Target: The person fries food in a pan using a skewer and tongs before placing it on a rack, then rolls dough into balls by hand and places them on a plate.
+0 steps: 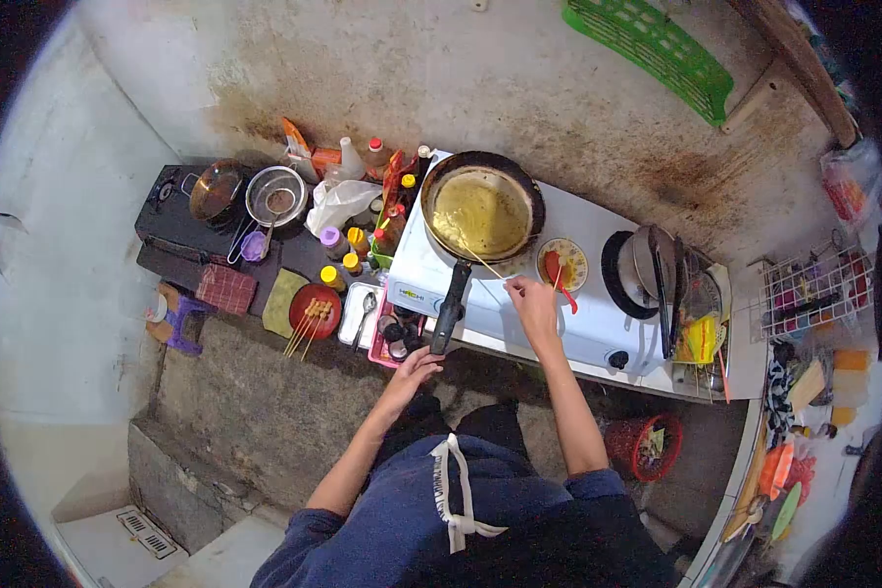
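Observation:
A dark frying pan (533,211) with yellowish oil in it sits on the white gas stove (578,328). Its black handle (451,312) points toward me. My left hand (412,380) has its fingers closed at the end of that handle. Over the stove's front half, my right hand (536,306) pinches a thin wooden skewer (485,265), whose far end reaches over the near rim into the pan. Just beyond my right hand stands a small plate (576,260) with red-orange sauce and a red-handled utensil (566,294) on it.
Left of the stove are a red plate (304,312) of skewered food, a white tray (361,318) with a spoon, several sauce bottles, and a strainer (276,196). To the right stand a dark pan with a lid (647,265) and a dish rack. A red bin (647,446) is below.

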`<state>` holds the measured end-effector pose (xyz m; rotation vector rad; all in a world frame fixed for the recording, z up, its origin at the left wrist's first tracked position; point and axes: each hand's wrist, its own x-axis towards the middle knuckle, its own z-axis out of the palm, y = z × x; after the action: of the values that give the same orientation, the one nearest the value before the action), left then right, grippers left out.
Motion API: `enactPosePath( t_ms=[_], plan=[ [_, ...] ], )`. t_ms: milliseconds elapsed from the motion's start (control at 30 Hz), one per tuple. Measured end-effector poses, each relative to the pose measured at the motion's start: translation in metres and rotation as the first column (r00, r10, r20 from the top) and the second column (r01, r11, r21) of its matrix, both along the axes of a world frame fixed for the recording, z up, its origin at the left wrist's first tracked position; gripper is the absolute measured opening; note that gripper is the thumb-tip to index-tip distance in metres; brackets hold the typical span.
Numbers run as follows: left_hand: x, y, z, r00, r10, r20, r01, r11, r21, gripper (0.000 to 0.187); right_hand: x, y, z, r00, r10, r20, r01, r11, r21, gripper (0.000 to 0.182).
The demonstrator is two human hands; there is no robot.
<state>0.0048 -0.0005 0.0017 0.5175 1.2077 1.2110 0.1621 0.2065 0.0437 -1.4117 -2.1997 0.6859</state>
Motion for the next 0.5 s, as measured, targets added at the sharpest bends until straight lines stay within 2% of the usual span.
enactPosePath(
  t_ms=[67, 200, 267, 367, 500],
  plan=[
    [0.0009, 0.0002, -0.0027, 1.000, 0.013, 0.010, -0.013, 1.000, -0.007, 0.043, -0.0008, 0.0045, -0.0075, 0.999, 0.036, 0.036, -0.039, 0.994, 0.103, 0.017],
    [0.0001, 0.0011, -0.0050, 1.000, -0.006, 0.000, 0.006, 1.000, 0.001, 0.043, -0.0028, 0.0078, -0.0082, 0.991, 0.066, 0.113, -0.081, 0.987, 0.136, 0.016],
    [0.0000, 0.0007, -0.0009, 1.000, -0.013, -0.017, 0.013, 1.000, -0.019, 0.042, -0.0017, 0.0082, -0.0065, 0.995, 0.094, -0.042, -0.092, 0.995, 0.039, 0.019],
    [-0.0016, -0.0008, -0.0083, 1.000, -0.004, 0.012, 0.003, 1.000, 0.010, 0.041, -0.0001, 0.0089, -0.0102, 0.990, 0.068, -0.122, -0.075, 0.996, -0.048, 0.016],
    [-0.0015, -0.0011, -0.0082, 1.000, -0.011, 0.002, 0.011, 1.000, 0.006, 0.041, 0.0067, 0.0114, -0.0137, 0.992, 0.056, -0.112, -0.075, 0.982, -0.171, 0.018]
  ],
)
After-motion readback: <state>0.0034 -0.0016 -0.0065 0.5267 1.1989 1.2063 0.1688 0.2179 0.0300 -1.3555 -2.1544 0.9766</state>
